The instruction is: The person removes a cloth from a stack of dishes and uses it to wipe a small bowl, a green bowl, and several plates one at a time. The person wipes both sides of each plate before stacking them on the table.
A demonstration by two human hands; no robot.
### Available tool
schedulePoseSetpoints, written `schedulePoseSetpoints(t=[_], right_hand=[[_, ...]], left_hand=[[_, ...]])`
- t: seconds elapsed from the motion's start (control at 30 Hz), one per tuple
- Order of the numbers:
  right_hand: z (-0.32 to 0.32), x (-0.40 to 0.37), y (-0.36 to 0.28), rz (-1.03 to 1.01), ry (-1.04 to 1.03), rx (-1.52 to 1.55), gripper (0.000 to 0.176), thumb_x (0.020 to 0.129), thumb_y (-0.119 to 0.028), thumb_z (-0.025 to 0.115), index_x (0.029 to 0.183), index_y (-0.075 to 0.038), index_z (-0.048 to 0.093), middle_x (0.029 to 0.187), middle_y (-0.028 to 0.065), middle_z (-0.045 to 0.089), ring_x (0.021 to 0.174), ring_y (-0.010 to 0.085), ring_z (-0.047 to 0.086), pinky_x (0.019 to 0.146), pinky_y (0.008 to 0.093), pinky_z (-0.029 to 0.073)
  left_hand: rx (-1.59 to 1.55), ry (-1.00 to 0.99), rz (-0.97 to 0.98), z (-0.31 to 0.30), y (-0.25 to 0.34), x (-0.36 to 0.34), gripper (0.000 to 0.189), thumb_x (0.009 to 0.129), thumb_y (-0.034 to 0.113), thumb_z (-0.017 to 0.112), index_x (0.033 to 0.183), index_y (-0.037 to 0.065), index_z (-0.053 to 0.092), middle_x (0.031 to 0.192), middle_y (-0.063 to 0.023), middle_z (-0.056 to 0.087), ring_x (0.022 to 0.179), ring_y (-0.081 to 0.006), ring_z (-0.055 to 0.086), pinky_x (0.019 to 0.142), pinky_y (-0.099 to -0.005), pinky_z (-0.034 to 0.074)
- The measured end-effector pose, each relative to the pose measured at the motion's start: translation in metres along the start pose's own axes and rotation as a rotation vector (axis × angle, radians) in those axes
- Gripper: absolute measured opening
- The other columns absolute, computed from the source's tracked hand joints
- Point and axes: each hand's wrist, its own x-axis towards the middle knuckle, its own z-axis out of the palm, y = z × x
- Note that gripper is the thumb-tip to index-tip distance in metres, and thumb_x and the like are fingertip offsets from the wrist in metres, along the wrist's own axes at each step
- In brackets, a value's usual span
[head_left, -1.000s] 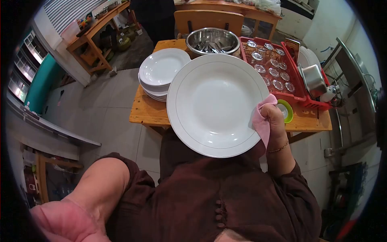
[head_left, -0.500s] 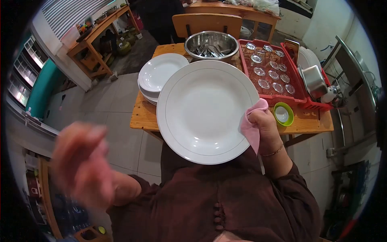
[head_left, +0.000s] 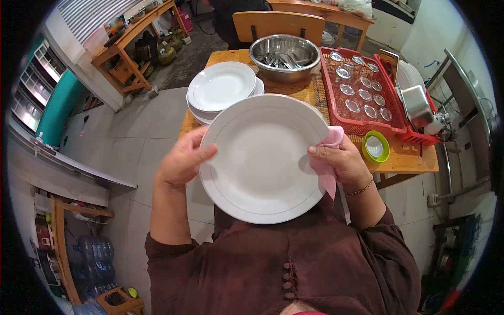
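Observation:
A large white plate (head_left: 265, 163) with a thin grey ring near its rim is held up in front of my body, its face toward me. My left hand (head_left: 185, 157) grips the left edge, thumb on the face and fingers behind, out of sight. On the opposite edge, my right hand (head_left: 341, 160) is closed around the rim with a pink cloth (head_left: 326, 176) bunched between hand and plate. Just beyond, at the table's left side, lies a stack of white plates (head_left: 223, 86), partly covered by the held one.
On the wooden table (head_left: 415, 165) stand a steel bowl (head_left: 286, 73) of cutlery, a red crate (head_left: 362, 126) of upturned glasses, and a green bowl (head_left: 386, 152). Another red rack holds plates and a metal container (head_left: 417, 105). Behind is a chair (head_left: 278, 27); a person in dark clothes (head_left: 239, 23) is near it.
My left hand has come in from the lower left and taken hold of the plate's left edge. The plate has dropped slightly and tilted; my right hand keeps its grip with the cloth.

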Motion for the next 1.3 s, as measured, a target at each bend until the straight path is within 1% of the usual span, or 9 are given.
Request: schedulePoseSetpoints(t=[0.1, 0.2, 0.33, 0.5, 0.77, 0.83, 0.93, 1.07, 1.3], right_hand=[[-0.009, 0.006, -0.001, 0.050, -0.197, -0.173, 0.042, 0.085, -0.007, 0.070, 0.123, -0.002, 0.053, 0.103, 0.0032, 0.061, 0.087, 0.0102, 0.059, 0.073, 0.0247, 0.049], [0.004, 0.001, -0.011, 0.034, -0.094, -0.193, 0.033, 0.091, -0.014, 0.066, 0.120, -0.003, 0.054, 0.096, 0.0018, 0.060, 0.081, 0.0075, 0.056, 0.068, 0.0238, 0.047], [-0.025, 0.015, -0.007, -0.186, 0.400, -0.408, 0.040, 0.099, -0.041, 0.051, 0.112, -0.004, 0.056, 0.096, 0.0064, 0.062, 0.083, 0.0126, 0.060, 0.070, 0.0281, 0.051], [-0.007, -0.037, -0.057, -0.321, 0.134, 0.059, 0.070, 0.093, -0.059, 0.045, 0.124, 0.004, 0.051, 0.109, 0.0176, 0.062, 0.095, 0.0240, 0.063, 0.084, 0.0374, 0.054], [0.074, 0.011, 0.048, -0.438, -0.670, -1.018, 0.047, 0.092, -0.041, 0.055, 0.121, -0.005, 0.057, 0.118, 0.0177, 0.058, 0.112, 0.0339, 0.054, 0.106, 0.0450, 0.034], [0.087, 0.032, 0.062, -0.875, -0.316, -1.079, 0.042, 0.090, -0.041, 0.057, 0.110, -0.004, 0.060, 0.114, 0.0211, 0.059, 0.111, 0.0351, 0.055, 0.102, 0.0433, 0.038], [0.069, 0.072, 0.034, -0.747, -0.503, -1.332, 0.035, 0.081, -0.033, 0.062, 0.107, -0.010, 0.063, 0.110, 0.0157, 0.063, 0.111, 0.0293, 0.057, 0.104, 0.0412, 0.038], [0.064, 0.104, 0.039, -1.088, -0.127, -1.098, 0.034, 0.079, -0.029, 0.063, 0.108, -0.012, 0.063, 0.113, 0.0129, 0.062, 0.114, 0.0280, 0.056, 0.107, 0.0455, 0.035], [0.066, 0.063, 0.046, -0.874, 0.046, -1.504, 0.047, 0.076, -0.029, 0.066, 0.115, -0.005, 0.058, 0.112, 0.0168, 0.059, 0.110, 0.0379, 0.052, 0.104, 0.0575, 0.025]], left_hand=[[0.023, -0.145, -0.046, 0.011, -0.002, -0.004, 0.047, 0.086, 0.013, 0.070, 0.127, -0.005, 0.054, 0.116, -0.0110, 0.064, 0.105, -0.0162, 0.061, 0.092, -0.0318, 0.048], [-0.002, 0.157, -0.106, 0.022, -0.011, -0.004, 0.038, 0.088, 0.010, 0.066, 0.122, -0.004, 0.058, 0.108, -0.0109, 0.067, 0.096, -0.0164, 0.065, 0.082, -0.0300, 0.053], [-0.117, 0.301, -0.019, 0.021, -0.021, -0.016, 0.035, 0.091, 0.011, 0.063, 0.122, -0.003, 0.057, 0.109, -0.0123, 0.067, 0.094, -0.0189, 0.067, 0.079, -0.0311, 0.056], [-0.153, 0.559, 0.104, 0.017, -0.040, -0.022, 0.035, 0.094, 0.016, 0.059, 0.122, -0.006, 0.055, 0.109, -0.0179, 0.066, 0.090, -0.0236, 0.069, 0.078, -0.0352, 0.058], [-0.116, 0.726, 0.296, 0.074, -0.080, 0.009, 0.037, 0.101, 0.020, 0.049, 0.130, -0.003, 0.049, 0.124, -0.0118, 0.058, 0.109, -0.0190, 0.059, 0.089, -0.0333, 0.052], [-0.112, 0.675, 0.435, 0.071, -0.078, 0.007, 0.037, 0.102, 0.019, 0.048, 0.132, -0.003, 0.048, 0.126, -0.0115, 0.056, 0.111, -0.0184, 0.057, 0.091, -0.0328, 0.050], [-0.002, 0.703, 0.518, 0.071, -0.075, 0.004, 0.038, 0.102, 0.017, 0.047, 0.133, -0.004, 0.047, 0.128, -0.0121, 0.055, 0.111, -0.0177, 0.056, 0.094, -0.0319, 0.047], [0.036, 0.751, 0.574, 0.067, -0.068, 0.001, 0.036, 0.102, 0.016, 0.048, 0.130, -0.007, 0.050, 0.124, -0.0129, 0.058, 0.108, -0.0166, 0.058, 0.093, -0.0296, 0.046], [-0.023, 0.858, 0.619, 0.057, -0.057, 0.011, 0.032, 0.101, 0.017, 0.051, 0.120, -0.008, 0.056, 0.115, -0.0138, 0.063, 0.100, -0.0174, 0.062, 0.087, -0.0301, 0.049]])
